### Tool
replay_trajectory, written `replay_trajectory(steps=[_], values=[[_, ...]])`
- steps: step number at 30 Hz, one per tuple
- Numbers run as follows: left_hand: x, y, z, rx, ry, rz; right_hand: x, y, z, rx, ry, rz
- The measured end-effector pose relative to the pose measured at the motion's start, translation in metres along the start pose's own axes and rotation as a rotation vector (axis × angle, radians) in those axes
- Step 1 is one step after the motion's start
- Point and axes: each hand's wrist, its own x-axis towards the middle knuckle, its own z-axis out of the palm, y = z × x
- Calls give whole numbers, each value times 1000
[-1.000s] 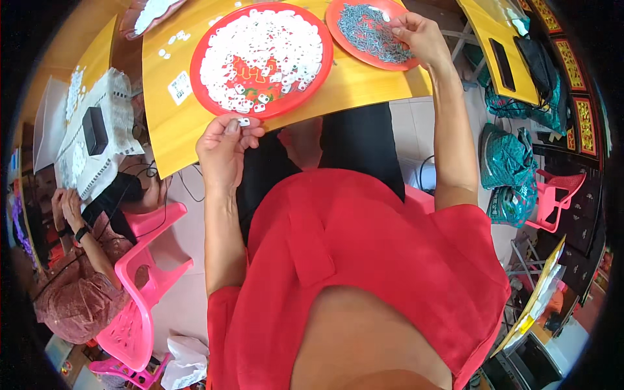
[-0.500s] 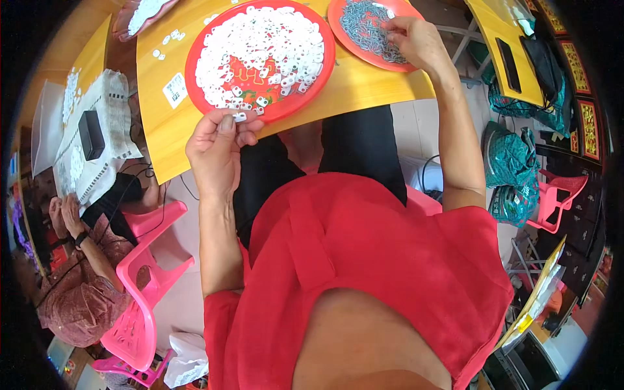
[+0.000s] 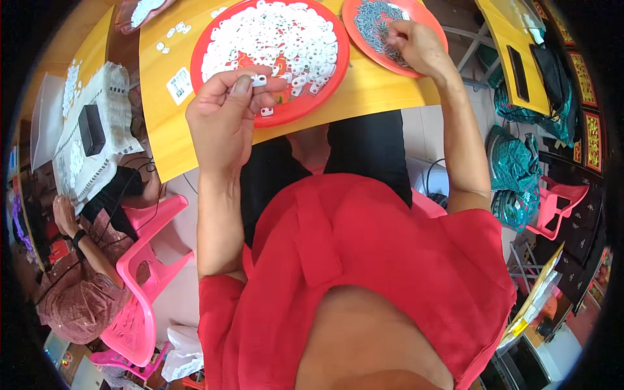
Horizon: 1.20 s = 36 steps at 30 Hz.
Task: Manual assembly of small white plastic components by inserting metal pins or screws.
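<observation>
Between the thumb and fingers of my left hand (image 3: 227, 117) is a small white plastic cable clip (image 3: 260, 80) with a hole in it. That hand is over the near left rim of a large red tray (image 3: 203, 39), which is heaped with similar white clips (image 3: 273, 36). My right hand (image 3: 419, 47) has its fingertips pinched together over a smaller orange-red plate (image 3: 439, 32). Many thin grey nails (image 3: 374, 29) lie on this plate. Whatever is in the right fingertips is too small to make out.
Both tray and plate stand on a yellow wooden table (image 3: 162, 130) with a printed label (image 3: 177, 86) and loose clips (image 3: 175, 29). At left, another person's hand (image 3: 65, 214) is beside a cloth-covered table with a black box (image 3: 91, 130). A pink chair (image 3: 140, 279) stands there.
My left hand has moved up and right over the tray, still pinching the clip. My right hand stays at the nails, with its fingers more closed. The view has shifted slightly.
</observation>
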Motion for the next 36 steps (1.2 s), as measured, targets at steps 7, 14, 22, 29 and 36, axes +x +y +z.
replay_trajectory(steps=[7, 14, 22, 29, 36], values=[[2, -6, -8, -49, 101, -57, -1, 16, 12, 27, 17, 14], [1, -5, -14, -53, 120, -55, 4, 14, 11, -143, -12, -96], [2, -12, -16, -61, 53, -86, -3, 4, -4, 89, -22, 10], [0, -12, -16, -55, 53, -92, 1, 4, 3, 522, 39, 235], [1, -16, -12, 48, 65, -4, 5, 20, 4, 658, 155, 295]])
